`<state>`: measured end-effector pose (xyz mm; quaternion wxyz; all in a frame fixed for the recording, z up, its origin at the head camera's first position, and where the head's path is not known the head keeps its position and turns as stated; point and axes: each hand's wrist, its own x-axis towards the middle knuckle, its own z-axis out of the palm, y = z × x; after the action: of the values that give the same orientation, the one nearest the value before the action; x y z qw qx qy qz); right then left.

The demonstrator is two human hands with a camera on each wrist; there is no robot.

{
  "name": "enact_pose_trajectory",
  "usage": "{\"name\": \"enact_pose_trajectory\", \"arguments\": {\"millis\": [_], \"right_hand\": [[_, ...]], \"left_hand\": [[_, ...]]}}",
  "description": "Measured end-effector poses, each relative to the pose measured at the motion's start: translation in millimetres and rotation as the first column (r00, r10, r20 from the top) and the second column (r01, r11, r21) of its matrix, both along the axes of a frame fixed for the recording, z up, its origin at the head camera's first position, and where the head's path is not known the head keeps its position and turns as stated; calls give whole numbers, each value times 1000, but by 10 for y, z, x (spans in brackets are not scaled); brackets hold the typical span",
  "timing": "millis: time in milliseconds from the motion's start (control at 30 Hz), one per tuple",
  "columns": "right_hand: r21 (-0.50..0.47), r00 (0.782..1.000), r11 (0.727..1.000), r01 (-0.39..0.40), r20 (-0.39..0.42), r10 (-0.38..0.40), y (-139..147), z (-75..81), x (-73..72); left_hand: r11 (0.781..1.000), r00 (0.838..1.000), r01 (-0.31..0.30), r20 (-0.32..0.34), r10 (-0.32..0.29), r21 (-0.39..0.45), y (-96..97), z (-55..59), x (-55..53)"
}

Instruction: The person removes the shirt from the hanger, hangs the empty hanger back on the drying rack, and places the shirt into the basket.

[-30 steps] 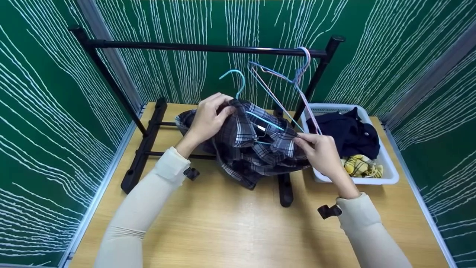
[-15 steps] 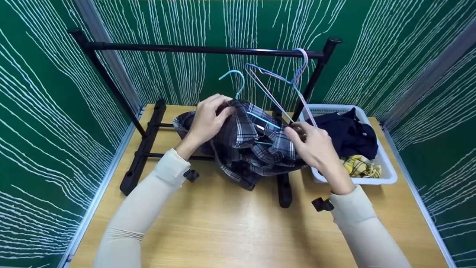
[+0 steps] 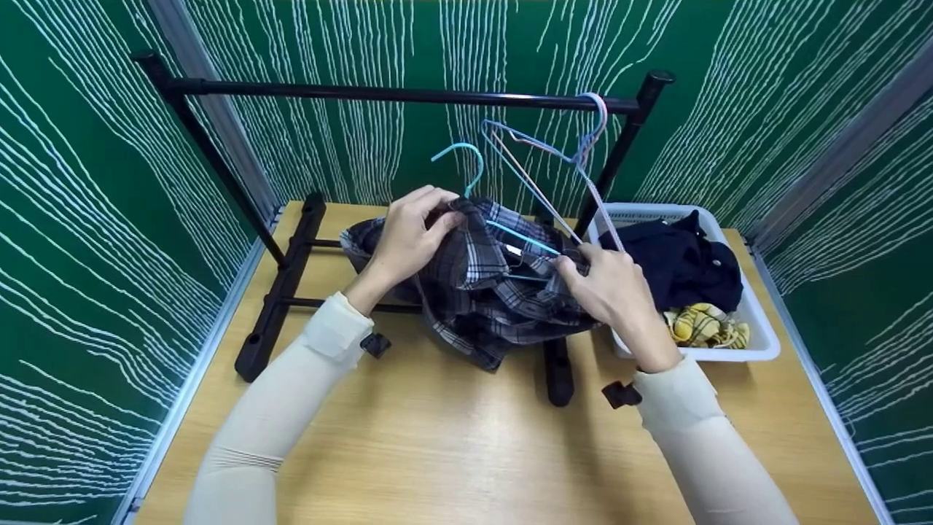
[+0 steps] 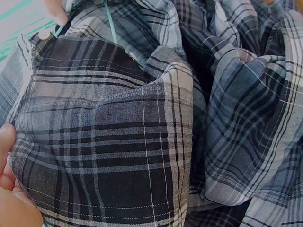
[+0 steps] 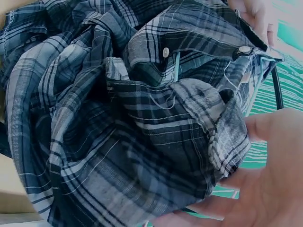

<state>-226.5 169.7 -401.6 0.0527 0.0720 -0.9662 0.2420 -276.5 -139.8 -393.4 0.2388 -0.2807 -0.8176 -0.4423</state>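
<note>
A dark grey plaid shirt (image 3: pixel 481 306) is held up in front of the rack, bunched, with its collar towards the top. Inside its neck runs a light blue hanger (image 3: pixel 523 238); the hook rises free above the collar, below the rack's bar. My left hand (image 3: pixel 414 232) pinches the collar beside the hook. On the other side my right hand (image 3: pixel 609 288) grips the shirt near the hanger's right arm. In the right wrist view, the right hand's fingers (image 5: pixel 213 205) lie behind the cloth's edge. White buttons (image 5: pixel 165 52) show along the shirt's front.
A black garment rack (image 3: pixel 393 92) stands on the wooden table (image 3: pixel 452 452). Pink and blue hangers (image 3: pixel 594 131) hang at its right end, just behind my right hand. A white basket (image 3: pixel 762 328) at right holds a navy garment (image 3: pixel 692 262) and yellow plaid cloth (image 3: pixel 703 326).
My right hand has shifted left along the shirt, loosening from the collar's edge and taking a fresh grip further in. The left hand stays on the collar; the hook dips slightly.
</note>
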Motion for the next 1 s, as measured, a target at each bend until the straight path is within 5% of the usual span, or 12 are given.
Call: {"name": "enact_pose_trajectory", "arguments": {"millis": [233, 433, 700, 833, 1000], "right_hand": [[-54, 999, 998, 22, 37, -20, 108, 2, -15], [-117, 993, 993, -27, 108, 40, 191, -16, -30], [-200, 994, 979, -35, 92, 55, 274, -76, -50], [-335, 987, 942, -15, 143, 67, 308, -104, -55], [-510, 972, 860, 4, 205, 116, 345, -147, -61]], "left_hand": [[1000, 1000, -1, -3, 1, 2, -27, 13, -7], [1000, 1000, -2, -10, 3, 4, -41, 11, -12], [1000, 1000, -19, 5, 19, 0, -63, -10, -14], [1000, 1000, -9, 6, 9, 3, -75, -7, -20], [1000, 1000, -1, 3, 1, 7, -99, -8, -34]]}}
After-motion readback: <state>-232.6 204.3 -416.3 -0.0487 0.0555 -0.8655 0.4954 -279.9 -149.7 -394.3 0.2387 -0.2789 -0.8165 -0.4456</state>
